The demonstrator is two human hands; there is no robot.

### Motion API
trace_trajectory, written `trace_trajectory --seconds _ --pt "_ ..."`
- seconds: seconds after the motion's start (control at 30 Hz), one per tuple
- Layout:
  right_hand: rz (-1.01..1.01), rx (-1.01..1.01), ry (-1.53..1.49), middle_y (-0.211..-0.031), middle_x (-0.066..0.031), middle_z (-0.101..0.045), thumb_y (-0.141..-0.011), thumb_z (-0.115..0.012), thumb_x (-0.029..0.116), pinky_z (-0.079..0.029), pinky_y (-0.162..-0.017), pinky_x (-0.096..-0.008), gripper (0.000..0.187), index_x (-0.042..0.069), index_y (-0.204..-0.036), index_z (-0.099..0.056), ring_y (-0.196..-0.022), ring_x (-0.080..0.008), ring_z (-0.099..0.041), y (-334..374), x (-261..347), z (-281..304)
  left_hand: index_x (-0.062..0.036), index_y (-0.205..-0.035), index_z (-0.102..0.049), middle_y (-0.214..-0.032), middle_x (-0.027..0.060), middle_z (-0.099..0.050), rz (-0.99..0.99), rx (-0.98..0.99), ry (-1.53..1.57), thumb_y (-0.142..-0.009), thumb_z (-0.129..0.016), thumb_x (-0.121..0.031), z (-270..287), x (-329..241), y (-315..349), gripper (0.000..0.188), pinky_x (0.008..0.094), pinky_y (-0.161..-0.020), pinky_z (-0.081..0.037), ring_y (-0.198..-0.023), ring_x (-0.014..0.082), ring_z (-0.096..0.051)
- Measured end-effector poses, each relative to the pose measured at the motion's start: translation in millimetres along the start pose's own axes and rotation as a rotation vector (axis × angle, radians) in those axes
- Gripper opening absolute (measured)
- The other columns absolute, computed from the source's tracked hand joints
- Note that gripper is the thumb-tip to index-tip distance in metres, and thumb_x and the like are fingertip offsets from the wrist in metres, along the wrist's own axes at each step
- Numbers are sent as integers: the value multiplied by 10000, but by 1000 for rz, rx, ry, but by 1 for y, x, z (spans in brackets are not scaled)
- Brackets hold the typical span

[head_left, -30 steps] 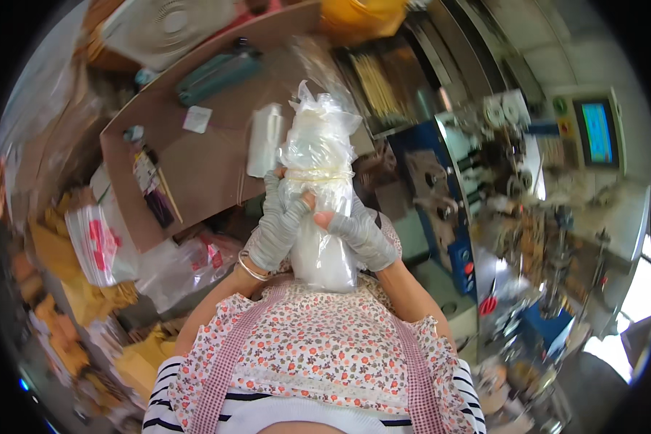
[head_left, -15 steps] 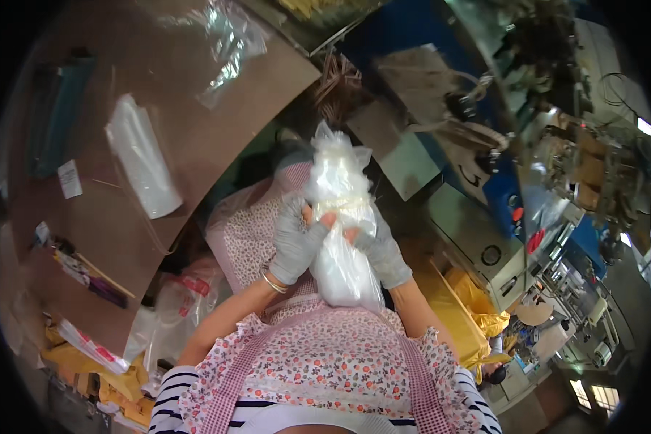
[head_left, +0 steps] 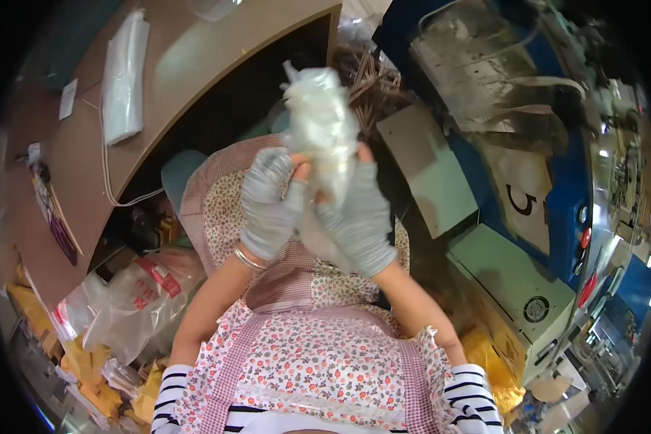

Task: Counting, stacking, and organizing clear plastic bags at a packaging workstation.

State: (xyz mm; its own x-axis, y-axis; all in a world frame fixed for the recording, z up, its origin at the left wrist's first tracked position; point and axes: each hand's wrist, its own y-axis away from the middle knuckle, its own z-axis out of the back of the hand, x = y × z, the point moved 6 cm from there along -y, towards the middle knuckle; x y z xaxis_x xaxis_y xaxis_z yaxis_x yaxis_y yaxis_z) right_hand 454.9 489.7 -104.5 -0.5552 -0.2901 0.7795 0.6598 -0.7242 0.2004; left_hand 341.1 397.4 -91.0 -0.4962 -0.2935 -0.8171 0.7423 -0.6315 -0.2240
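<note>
A white bundle in clear plastic (head_left: 320, 112) stands out from my lap, blurred by motion. Its far end bulges, with a twisted plastic tip at the top. My left hand (head_left: 271, 206), in a grey fingertip-less glove, closes on the bundle's near left side with thumb and finger. On its near right side my right hand (head_left: 358, 220), gloved alike, is wrapped round it. Loose plastic shows between the two palms. What is inside the bundle I cannot make out.
At left a brown table (head_left: 177, 54) carries a stack of clear plastic bags (head_left: 125, 83) and some thin tools (head_left: 53, 210). Printed plastic bags (head_left: 141, 293) hang below it. A blue machine (head_left: 517, 166) and a grey-green vented box (head_left: 517, 282) stand at right.
The bundle has moved up and away from my lap, its near part now largely covered by my hands. Both hands still grip it. My view has shifted.
</note>
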Motion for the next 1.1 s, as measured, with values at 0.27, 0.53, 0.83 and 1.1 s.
trace_trajectory --seconds 0.27,0.53,0.83,1.1 --pt "207 30 -278 -1295 -232 -450 -703 -714 131 -397 -999 -390 875 12 -1423 -231 -1185 -366 -478 38 -17 4 -27 -992 -634 -905 9 -565 158 24 252 -811 -665 -29 -8 -4 6 184 215 -673 -471 -730 56 -539" --pt "235 26 -653 -1280 -230 -463 -699 -697 112 -390 -1004 -392 848 61 -1423 -260 -1188 -362 -477 26 -51 19 -31 -987 -660 -861 5 -486 -119 268 -266 -787 -680 -22 -31 -54 -14 202 216 -575 -399 -616 61 -456" --pt "128 78 -752 -1189 -218 -523 -671 -722 141 -439 -927 -417 770 103 -1330 -327 -1086 -382 -539 11 -75 20 -17 -884 -557 -834 -34 -441 -123 567 -342 -795 -672 -18 -61 -60 -36 145 192 -629 -361 -684 44 -388" --pt "211 126 -595 -1061 -163 -580 -659 -749 134 -471 -870 -382 635 72 -1210 -437 -983 -321 -596 0 -77 20 -32 -830 -553 -811 -28 -461 264 722 -181 -741 -722 -96 -61 -53 -23 201 223 -668 -405 -710 68 -434"
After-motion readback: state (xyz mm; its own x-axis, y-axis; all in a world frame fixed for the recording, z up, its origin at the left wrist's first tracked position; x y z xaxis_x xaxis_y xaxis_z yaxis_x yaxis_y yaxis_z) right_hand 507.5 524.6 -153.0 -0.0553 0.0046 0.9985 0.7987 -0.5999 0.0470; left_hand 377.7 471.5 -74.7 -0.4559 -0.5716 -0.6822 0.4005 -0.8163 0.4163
